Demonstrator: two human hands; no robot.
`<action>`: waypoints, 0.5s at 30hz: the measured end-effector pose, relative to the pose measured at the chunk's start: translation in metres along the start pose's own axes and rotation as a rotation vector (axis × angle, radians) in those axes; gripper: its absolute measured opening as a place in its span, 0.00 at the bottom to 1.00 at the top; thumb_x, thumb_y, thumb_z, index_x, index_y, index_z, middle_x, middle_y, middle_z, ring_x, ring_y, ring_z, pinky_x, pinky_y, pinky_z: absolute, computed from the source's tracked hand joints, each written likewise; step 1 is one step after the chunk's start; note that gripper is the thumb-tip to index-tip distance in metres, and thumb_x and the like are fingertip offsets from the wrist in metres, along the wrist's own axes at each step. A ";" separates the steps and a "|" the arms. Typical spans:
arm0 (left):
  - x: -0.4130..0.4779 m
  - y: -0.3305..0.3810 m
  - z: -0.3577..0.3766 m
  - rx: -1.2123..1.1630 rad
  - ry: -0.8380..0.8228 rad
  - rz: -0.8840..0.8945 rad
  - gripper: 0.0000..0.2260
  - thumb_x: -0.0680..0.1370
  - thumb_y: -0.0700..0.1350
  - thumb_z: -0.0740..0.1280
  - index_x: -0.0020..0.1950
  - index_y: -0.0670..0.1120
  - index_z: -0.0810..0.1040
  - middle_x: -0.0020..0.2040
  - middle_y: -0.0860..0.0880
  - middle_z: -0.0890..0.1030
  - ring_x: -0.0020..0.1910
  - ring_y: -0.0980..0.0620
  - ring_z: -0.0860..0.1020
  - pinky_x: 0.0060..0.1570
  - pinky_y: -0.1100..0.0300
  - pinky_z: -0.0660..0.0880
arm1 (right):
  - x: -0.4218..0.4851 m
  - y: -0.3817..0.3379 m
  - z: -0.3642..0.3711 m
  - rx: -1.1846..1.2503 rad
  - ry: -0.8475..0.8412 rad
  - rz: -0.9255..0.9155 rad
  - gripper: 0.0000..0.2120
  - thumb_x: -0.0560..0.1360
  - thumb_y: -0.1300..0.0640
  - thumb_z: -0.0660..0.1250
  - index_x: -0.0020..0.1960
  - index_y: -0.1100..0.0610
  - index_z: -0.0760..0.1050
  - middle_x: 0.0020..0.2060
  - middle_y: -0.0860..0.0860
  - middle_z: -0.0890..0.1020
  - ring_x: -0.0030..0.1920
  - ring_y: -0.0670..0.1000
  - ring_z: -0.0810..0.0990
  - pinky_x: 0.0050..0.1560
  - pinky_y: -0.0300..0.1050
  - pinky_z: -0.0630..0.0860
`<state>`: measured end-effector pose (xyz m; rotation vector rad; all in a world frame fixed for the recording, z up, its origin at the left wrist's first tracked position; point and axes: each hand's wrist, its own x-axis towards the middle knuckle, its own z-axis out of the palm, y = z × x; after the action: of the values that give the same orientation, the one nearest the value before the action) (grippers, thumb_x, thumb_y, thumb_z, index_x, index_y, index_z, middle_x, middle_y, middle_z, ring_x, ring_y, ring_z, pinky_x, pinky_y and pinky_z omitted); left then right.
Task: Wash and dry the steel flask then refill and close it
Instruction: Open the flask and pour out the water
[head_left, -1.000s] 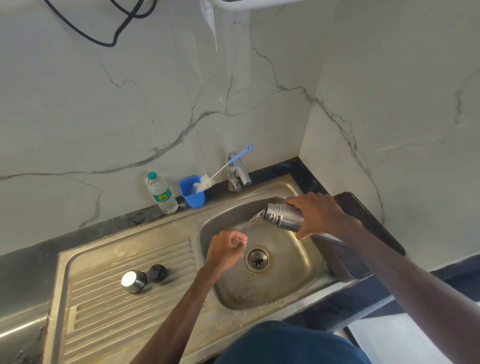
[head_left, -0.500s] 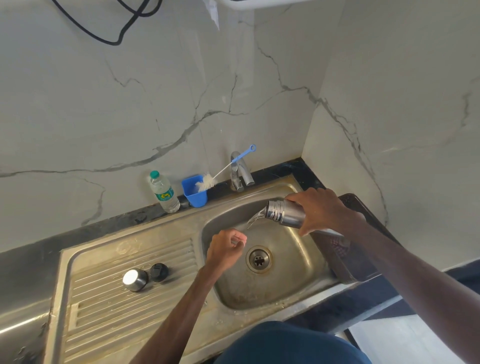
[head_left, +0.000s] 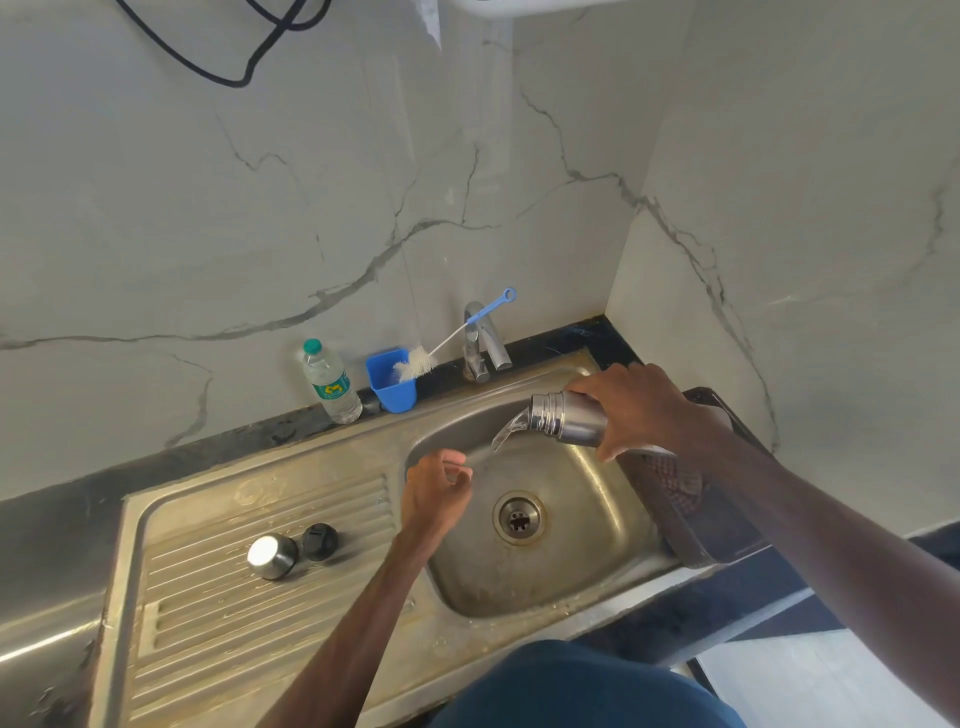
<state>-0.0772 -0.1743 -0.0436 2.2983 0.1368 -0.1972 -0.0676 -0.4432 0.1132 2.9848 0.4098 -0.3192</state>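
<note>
The long stainless-steel sink unit (head_left: 218, 613) fills the lower half of the view, its ribbed draining board on the left and its rounded basin on the right, set into a dark stone counter against pale marble-veined wall panels. A dark brown mesh tray (head_left: 675, 499) sits at the basin's right edge. Over that basin, the right hand (head_left: 639, 410) has its fingers wrapped around the body of the cylindrical brushed-steel flask (head_left: 569, 423), tipped nearly level with the mouth pointing left, and a clear stream of water is pouring out towards the drain. The left hand (head_left: 434, 493) hangs just below and left of the stream, fingers loosely curled and holding nothing, seemingly catching the rinse water.

Behind the sink stands a small clear plastic water bottle with a green cap (head_left: 330, 382), a blue plastic cup (head_left: 392, 382) carrying a white-bristled bottle brush with a blue handle (head_left: 457, 332), and the chrome tap (head_left: 480, 340), which looks shut off. Out on the draining board, the rounded shiny steel cap (head_left: 271, 555) and the small black inner stopper (head_left: 319, 541) rest touching each other, well apart from the flask.

This reads as emptying or rinsing, early in the wash. Next, the flask likely needs tipping further to drain fully, then scrubbing with the brush.
</note>
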 end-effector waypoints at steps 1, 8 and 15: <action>-0.001 0.001 -0.001 -0.003 0.007 -0.006 0.10 0.78 0.42 0.69 0.58 0.47 0.83 0.47 0.55 0.88 0.46 0.57 0.84 0.53 0.58 0.80 | 0.001 -0.001 -0.001 0.000 -0.001 0.000 0.37 0.63 0.41 0.82 0.69 0.44 0.75 0.46 0.41 0.78 0.43 0.46 0.73 0.46 0.39 0.67; -0.003 0.000 -0.004 -0.016 0.005 -0.024 0.09 0.78 0.41 0.70 0.57 0.47 0.84 0.48 0.54 0.88 0.45 0.59 0.83 0.45 0.65 0.74 | 0.006 -0.003 -0.004 0.001 -0.018 -0.011 0.32 0.62 0.41 0.82 0.63 0.45 0.77 0.37 0.39 0.72 0.41 0.46 0.74 0.44 0.40 0.67; -0.003 -0.001 -0.004 -0.017 -0.002 -0.025 0.09 0.78 0.40 0.70 0.57 0.48 0.84 0.48 0.55 0.88 0.46 0.59 0.84 0.45 0.64 0.74 | 0.006 -0.006 -0.011 -0.025 -0.027 -0.017 0.25 0.62 0.43 0.82 0.48 0.46 0.69 0.32 0.40 0.65 0.32 0.39 0.63 0.33 0.37 0.59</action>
<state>-0.0798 -0.1703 -0.0414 2.2798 0.1661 -0.2105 -0.0616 -0.4341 0.1215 2.9505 0.4341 -0.3525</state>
